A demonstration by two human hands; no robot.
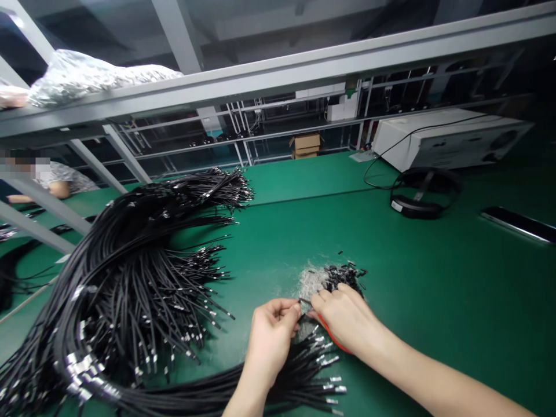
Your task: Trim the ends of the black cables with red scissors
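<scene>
My left hand (273, 330) is closed in a pinch on the end of a thin black cable, just above a bundle of black cables (304, 376) with silvery-white ends. Close against its fingertips, my right hand (345, 315) grips a red-handled tool (332, 335). Its working end is mostly hidden by the fingers, so its exact kind does not show. Behind the right hand lies a heap of short black offcuts (347, 273), with clear, stringy scraps (313, 279) beside it on the green work surface (260, 249).
A large mass of black cables (143, 255) covers the left side. At the right are a black ring-shaped object (419, 208), a dark flat device (519, 225) and a white machine (434, 139). A grey shelf beam (278, 72) crosses above. Another person's arm (58, 190) shows far left.
</scene>
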